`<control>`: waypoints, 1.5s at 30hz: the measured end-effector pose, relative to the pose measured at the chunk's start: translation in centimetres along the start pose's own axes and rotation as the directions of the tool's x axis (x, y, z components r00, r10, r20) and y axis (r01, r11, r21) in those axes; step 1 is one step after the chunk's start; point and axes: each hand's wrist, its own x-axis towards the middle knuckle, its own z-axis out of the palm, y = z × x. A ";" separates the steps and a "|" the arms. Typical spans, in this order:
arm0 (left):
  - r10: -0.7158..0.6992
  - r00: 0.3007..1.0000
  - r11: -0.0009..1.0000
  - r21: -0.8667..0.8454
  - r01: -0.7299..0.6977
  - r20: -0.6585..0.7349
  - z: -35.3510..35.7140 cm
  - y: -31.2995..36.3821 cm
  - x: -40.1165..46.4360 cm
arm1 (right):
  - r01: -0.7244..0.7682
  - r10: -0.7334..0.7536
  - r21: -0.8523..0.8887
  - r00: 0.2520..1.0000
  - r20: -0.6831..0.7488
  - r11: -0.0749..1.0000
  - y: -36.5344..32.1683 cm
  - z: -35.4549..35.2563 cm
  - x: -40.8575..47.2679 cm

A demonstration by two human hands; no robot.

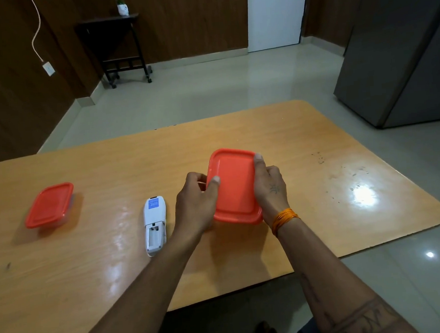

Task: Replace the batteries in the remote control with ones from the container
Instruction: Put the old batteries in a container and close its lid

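Observation:
A container with a red lid (234,187) sits at the middle of the wooden table (318,199). My left hand (196,201) grips its left side, thumb on the lid's edge. My right hand (270,186) holds its right side, with an orange thread band on the wrist. The white remote control (154,223) lies face down just left of my left hand; its battery compartment is uncovered and looks empty. A second red-lidded container (50,205) stands closed at the far left of the table.
The table's front edge runs close to my body and its right end is rounded. Beyond it lie a tiled floor, a grey fridge (400,52) at the right and a small dark side table (118,43) against the back wall.

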 end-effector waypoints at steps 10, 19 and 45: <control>-0.134 0.984 0.968 -0.229 0.104 -0.117 2.3 -0.5 -0.2 | 0.002 -0.007 0.089 0.999 0.051 0.996 1.2 -2.6 -0.9; -0.031 0.997 0.945 -0.322 0.052 0.068 10.1 2.8 3.3 | 0.005 0.007 0.270 0.999 -0.043 0.963 1.0 -7.9 6.6; 0.133 0.961 0.966 -0.249 -0.071 0.242 31.6 11.5 25.3 | 0.179 -0.131 0.165 0.954 -0.270 0.970 0.5 -11.5 38.5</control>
